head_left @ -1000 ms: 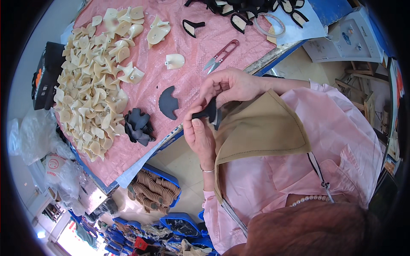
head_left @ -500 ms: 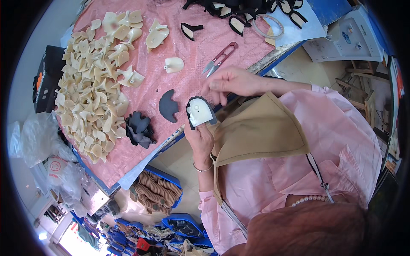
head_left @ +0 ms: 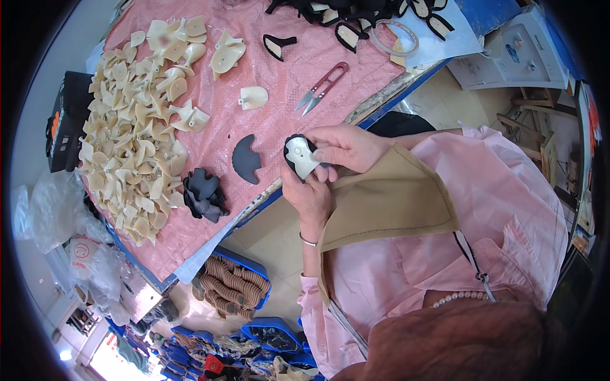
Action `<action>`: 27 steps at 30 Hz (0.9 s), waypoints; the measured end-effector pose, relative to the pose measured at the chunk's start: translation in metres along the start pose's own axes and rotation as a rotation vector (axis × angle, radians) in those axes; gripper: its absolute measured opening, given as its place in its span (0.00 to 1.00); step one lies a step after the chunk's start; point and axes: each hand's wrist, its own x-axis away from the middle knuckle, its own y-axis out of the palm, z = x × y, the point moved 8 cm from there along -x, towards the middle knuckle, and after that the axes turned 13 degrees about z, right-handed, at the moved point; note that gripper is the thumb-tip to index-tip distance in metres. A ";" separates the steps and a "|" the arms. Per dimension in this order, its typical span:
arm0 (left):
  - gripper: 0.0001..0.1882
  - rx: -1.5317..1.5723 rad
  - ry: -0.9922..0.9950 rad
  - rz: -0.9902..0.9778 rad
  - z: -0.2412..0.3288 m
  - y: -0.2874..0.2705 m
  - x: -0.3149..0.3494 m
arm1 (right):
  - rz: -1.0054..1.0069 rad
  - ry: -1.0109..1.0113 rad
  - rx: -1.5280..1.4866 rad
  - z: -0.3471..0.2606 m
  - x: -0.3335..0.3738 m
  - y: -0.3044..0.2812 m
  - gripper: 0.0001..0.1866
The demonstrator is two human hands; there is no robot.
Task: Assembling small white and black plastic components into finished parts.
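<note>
A cream plastic shoe heel [head_left: 298,152], with dark cover material around its edge, sits between my two hands. From below, my left hand [head_left: 309,198] is closed around it, a bangle on the wrist. My right hand [head_left: 352,147] grips its right side, the thumb pressed on the pale face and the other fingers partly hidden. Beside them on the pink sheet lies a scallop-edged dark cover piece [head_left: 246,159], near a bunch of similar dark pieces [head_left: 204,195]. Thread snips with red handles [head_left: 324,87] rest farther off, next to a single cream heel [head_left: 254,98].
A big heap of cream heels [head_left: 133,140] covers the left of the pink sheet [head_left: 210,136]. Black-covered heels [head_left: 348,37] and a clear ring [head_left: 394,38] lie at the far side. Below the table edge stands a blue crate of striped brown pieces [head_left: 232,286].
My right hand has come down from above and taken hold of the heel's right side. The heel and my left hand have shifted slightly, and the cover now curls closer around the rim.
</note>
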 end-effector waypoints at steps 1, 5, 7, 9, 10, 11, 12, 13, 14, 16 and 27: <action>0.13 -0.021 0.031 -0.046 0.004 -0.001 -0.002 | 0.001 0.000 -0.002 0.000 0.000 -0.002 0.16; 0.07 -0.091 0.343 -0.010 0.025 -0.013 -0.021 | 0.027 -0.017 0.059 -0.007 0.002 -0.011 0.21; 0.07 0.064 0.114 -0.069 0.013 -0.020 -0.023 | 0.069 -0.021 0.109 -0.008 0.001 -0.016 0.24; 0.12 0.106 0.025 -0.225 0.000 -0.015 -0.019 | 0.045 0.003 0.141 -0.002 -0.001 -0.013 0.23; 0.12 0.104 0.025 -0.219 0.002 -0.015 -0.019 | 0.040 0.003 0.142 -0.001 -0.002 -0.012 0.23; 0.10 0.099 -0.019 -0.206 0.001 -0.014 -0.018 | 0.051 -0.009 0.151 -0.001 -0.002 -0.010 0.23; 0.08 0.093 -0.064 -0.193 0.002 -0.013 -0.017 | 0.063 -0.021 0.159 -0.002 -0.002 -0.009 0.23; 0.08 0.097 -0.063 -0.196 0.007 -0.010 -0.015 | 0.068 -0.021 0.160 -0.003 0.000 -0.008 0.23; 0.08 0.046 -0.034 -0.170 0.014 -0.010 -0.015 | 0.097 -0.041 0.209 -0.006 0.002 -0.008 0.22; 0.07 -0.008 -0.006 -0.139 0.012 -0.011 -0.011 | 0.122 -0.061 0.257 -0.007 0.002 -0.006 0.22; 0.14 0.120 0.014 -0.274 0.005 -0.017 -0.020 | 0.068 0.025 0.016 0.000 0.002 -0.013 0.24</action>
